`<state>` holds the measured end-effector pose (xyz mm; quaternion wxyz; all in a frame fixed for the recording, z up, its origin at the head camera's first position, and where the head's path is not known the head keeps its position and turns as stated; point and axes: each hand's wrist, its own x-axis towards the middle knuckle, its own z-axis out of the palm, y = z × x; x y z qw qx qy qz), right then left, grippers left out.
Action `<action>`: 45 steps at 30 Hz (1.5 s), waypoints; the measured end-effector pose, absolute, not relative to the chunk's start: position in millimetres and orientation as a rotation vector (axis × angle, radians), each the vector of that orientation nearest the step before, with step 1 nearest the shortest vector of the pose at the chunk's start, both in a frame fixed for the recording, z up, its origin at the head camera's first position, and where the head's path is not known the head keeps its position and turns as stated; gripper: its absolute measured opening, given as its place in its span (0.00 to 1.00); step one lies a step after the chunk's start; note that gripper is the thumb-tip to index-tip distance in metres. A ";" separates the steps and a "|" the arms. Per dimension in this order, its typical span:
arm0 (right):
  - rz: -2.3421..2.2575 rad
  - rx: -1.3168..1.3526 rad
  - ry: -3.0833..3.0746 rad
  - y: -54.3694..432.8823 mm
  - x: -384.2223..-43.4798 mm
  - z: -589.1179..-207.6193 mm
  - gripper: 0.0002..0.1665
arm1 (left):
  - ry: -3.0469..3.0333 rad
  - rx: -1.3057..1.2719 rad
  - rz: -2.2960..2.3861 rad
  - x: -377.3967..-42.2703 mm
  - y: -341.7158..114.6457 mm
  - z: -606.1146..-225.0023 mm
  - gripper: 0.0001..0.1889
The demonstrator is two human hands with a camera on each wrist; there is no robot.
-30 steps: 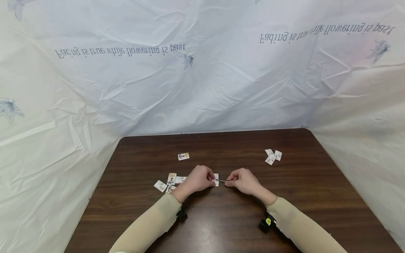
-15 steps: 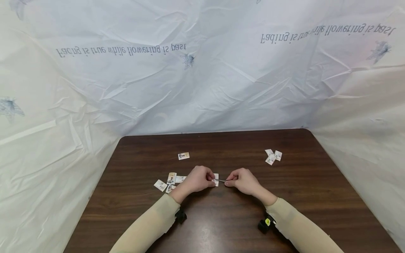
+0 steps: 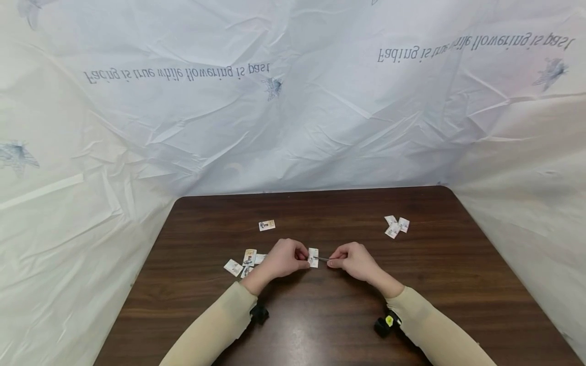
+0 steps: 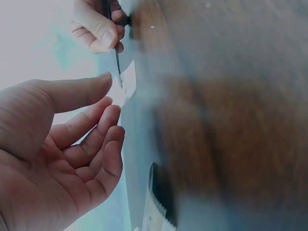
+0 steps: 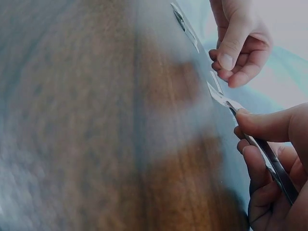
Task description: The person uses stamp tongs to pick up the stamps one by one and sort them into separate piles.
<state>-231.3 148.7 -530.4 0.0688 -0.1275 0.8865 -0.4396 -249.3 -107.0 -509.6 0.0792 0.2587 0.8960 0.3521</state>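
Note:
My right hand (image 3: 358, 262) pinches a pair of dark metal tweezers (image 5: 275, 166) between thumb and fingers. The tips overlap a small white printed card (image 3: 313, 257) in the head view, and the card is tilted in the left wrist view. Just left of this card is my left hand (image 3: 285, 258), its fingers loosely bent and its thumb apart from the index finger. In the right wrist view, the left fingertips (image 5: 227, 61) show a gap from the card at the tweezers' end.
Several small printed cards (image 3: 233, 267) lie left of my left hand, partly hidden by it. A single card (image 3: 267, 225) lies farther back, and a cluster of cards (image 3: 392, 231) at the back right. Pale sheeting (image 3: 293, 132) surrounds the brown table (image 3: 302, 315).
The left fingers, earlier over the card's left edge, have come off it and spread apart. The card now shows whole at the tweezers' tips. My right hand has barely moved.

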 end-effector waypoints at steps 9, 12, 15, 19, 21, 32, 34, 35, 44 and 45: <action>-1.364 -0.378 2.655 150.3 -229.7 -532.7 0.05 | 2.660 0.741 1.127 -247.8 -137.5 -504.0 0.07; -1.380 -0.378 2.652 151.0 -229.9 -532.0 0.05 | 2.667 0.710 1.145 -249.9 -154.2 -502.0 0.06; -1.397 -0.383 2.650 152.1 -230.4 -531.1 0.05 | 2.690 0.662 1.164 -252.0 -171.2 -499.3 0.06; -1.402 -0.396 2.646 151.7 -232.0 -530.8 0.05 | 2.728 0.601 1.181 -253.2 -192.5 -497.5 0.05; -1.406 -0.397 2.642 151.6 -232.3 -530.9 0.05 | 2.750 0.571 1.182 -253.0 -200.7 -496.9 0.05; -1.445 -0.389 2.599 151.2 -232.8 -529.6 0.06 | 2.819 0.398 1.065 -251.3 -221.1 -499.6 0.03; -1.447 -0.386 2.595 151.6 -233.0 -529.6 0.06 | 2.827 0.407 1.042 -251.7 -221.6 -502.1 0.04; -1.446 -0.383 2.593 151.8 -233.2 -529.5 0.06 | 2.831 0.417 1.026 -251.9 -221.9 -503.5 0.04; -1.476 -0.318 2.552 152.3 -232.3 -527.4 0.06 | 2.850 0.465 0.924 -254.2 -222.4 -514.7 0.04; -1.481 -0.312 2.549 152.4 -232.2 -527.1 0.06 | 2.852 0.465 0.918 -254.3 -222.1 -515.3 0.04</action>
